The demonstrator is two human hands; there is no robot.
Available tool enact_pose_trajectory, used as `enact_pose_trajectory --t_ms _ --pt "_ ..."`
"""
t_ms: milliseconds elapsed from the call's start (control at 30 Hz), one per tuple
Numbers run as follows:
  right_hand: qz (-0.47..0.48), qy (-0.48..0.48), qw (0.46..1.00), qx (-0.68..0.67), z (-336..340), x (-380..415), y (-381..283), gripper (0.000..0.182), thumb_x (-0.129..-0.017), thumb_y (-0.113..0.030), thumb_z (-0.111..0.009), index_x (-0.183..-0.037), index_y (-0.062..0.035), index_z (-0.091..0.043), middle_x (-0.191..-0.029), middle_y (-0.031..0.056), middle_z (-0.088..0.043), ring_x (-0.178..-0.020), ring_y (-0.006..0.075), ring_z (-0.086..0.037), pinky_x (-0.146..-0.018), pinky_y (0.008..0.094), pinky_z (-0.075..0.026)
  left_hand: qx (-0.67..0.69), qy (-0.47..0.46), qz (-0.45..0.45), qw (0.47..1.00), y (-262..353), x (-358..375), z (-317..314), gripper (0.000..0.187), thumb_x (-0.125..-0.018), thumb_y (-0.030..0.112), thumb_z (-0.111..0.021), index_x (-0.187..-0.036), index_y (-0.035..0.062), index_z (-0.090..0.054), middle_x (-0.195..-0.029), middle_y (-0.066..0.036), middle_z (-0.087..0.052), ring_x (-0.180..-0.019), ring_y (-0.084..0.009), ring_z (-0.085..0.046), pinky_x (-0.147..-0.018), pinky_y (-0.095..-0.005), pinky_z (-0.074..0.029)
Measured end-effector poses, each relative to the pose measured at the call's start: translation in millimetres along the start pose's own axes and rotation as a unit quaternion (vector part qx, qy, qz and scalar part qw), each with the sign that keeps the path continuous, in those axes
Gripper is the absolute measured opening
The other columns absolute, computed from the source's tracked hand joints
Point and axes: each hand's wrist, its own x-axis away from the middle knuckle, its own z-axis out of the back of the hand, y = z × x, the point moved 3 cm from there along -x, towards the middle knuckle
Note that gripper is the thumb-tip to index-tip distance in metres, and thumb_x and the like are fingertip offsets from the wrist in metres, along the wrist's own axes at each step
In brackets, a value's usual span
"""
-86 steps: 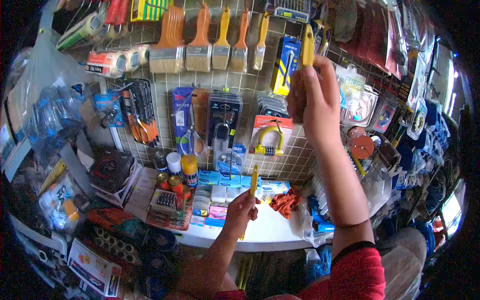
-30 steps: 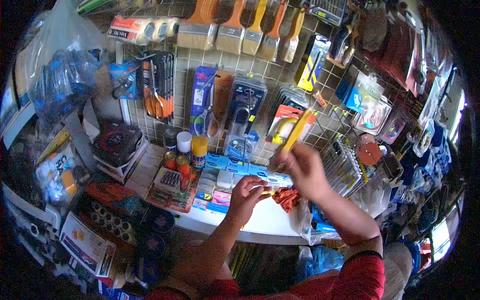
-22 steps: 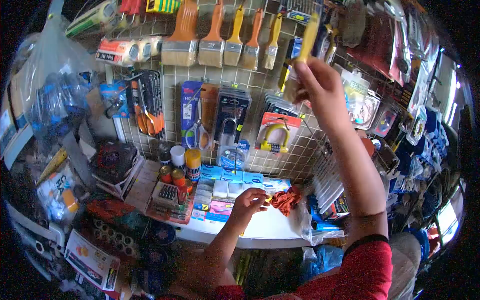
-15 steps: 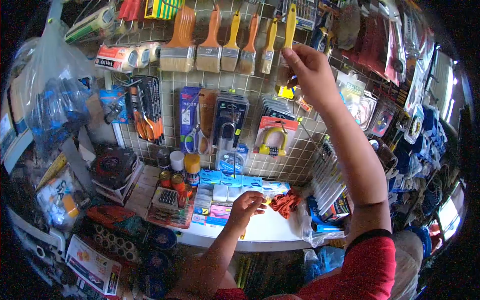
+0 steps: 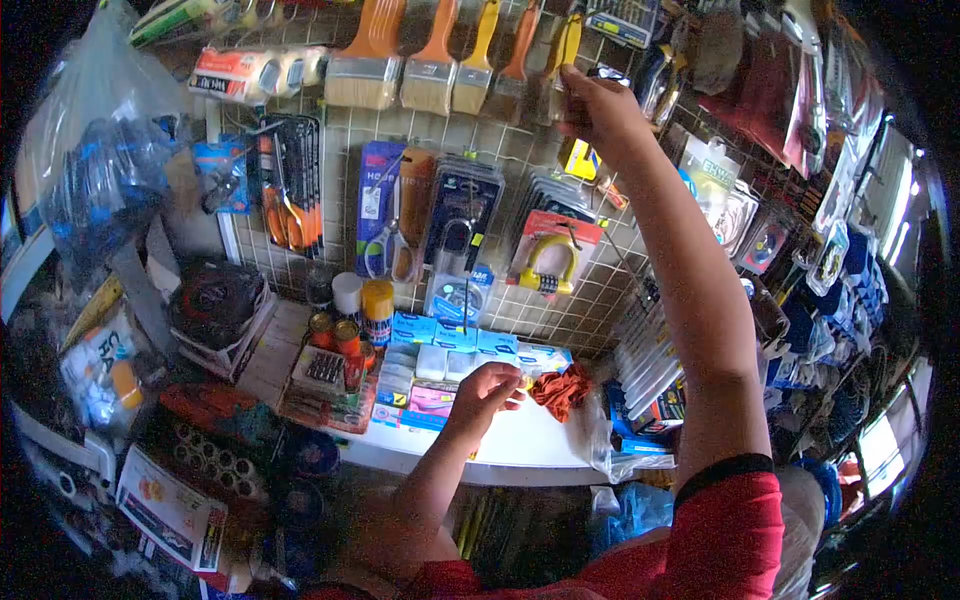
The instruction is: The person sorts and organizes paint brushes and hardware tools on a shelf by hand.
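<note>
My right hand (image 5: 592, 105) is raised to the upper middle of the frame, its grip pinched shut on a yellow-handled paintbrush (image 5: 562, 62); the brush hangs upright, long axis nearly vertical, handle up and bristles down, at the right end of the row of brushes (image 5: 430, 65) on the wire grid wall (image 5: 340, 150); it lies just above and left of my knuckles, touching the neighbouring orange-handled brush or very near it, I cannot tell which; the right hand is far the nearer to it. My left hand (image 5: 485, 388) sits low at centre over the white worktop (image 5: 520, 445), fingers curled closed around a small yellow thing (image 5: 524, 380) I cannot make out, beside an orange rag (image 5: 560, 388); writing is mostly too small to read; a blue scissors pack (image 5: 378, 205) at middle left shows some letters, unreadable.
</note>
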Motion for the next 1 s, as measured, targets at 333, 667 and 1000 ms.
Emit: enact_pose_trajectory --t_ms 333,667,1000 --pt "0.33 0.089 0.878 0.336 27 24 26 0.029 -0.096 -0.028 -0.064 -0.102 0.0001 -0.067 -0.075 0.0052 -0.065 -0.06 0.0077 -0.058 -0.054 0.0232 -0.045 -0.029 -0.025 -0.027 0.999 8 1 4 0.026 -0.093 0.027 -0.066 -0.11 0.0079 -0.06 -0.097 -0.003 -0.066 -0.086 -0.0144 -0.064 -0.073 -0.0296 -0.052" --pt "0.338 0.073 0.808 0.477 3 -4 15 0.033 -0.095 -0.031 -0.06 -0.117 -0.0064 -0.067 -0.113 0.0159 -0.069 -0.097 0.0339 -0.068 -0.087 0.0367 -0.053 -0.029 -0.001 -0.007 1.0 -1 -5 -1 0.025 -0.095 0.027 -0.062 -0.108 0.0056 -0.06 -0.097 -0.009 -0.067 -0.084 -0.0184 -0.066 -0.074 -0.0325 -0.053" --pt "0.384 -0.264 0.831 0.304 1 278 149 0.009 -0.087 -0.008 -0.064 -0.082 -0.001 -0.067 -0.085 0.0139 -0.07 -0.074 0.0256 -0.067 -0.067 0.036 -0.054 0.198 0.158 -0.047 0.966 14 -2 39 0.022 -0.096 0.03 -0.057 -0.1 0.0084 -0.059 -0.09 -0.005 -0.063 -0.078 -0.0155 -0.063 -0.069 -0.0295 -0.052"
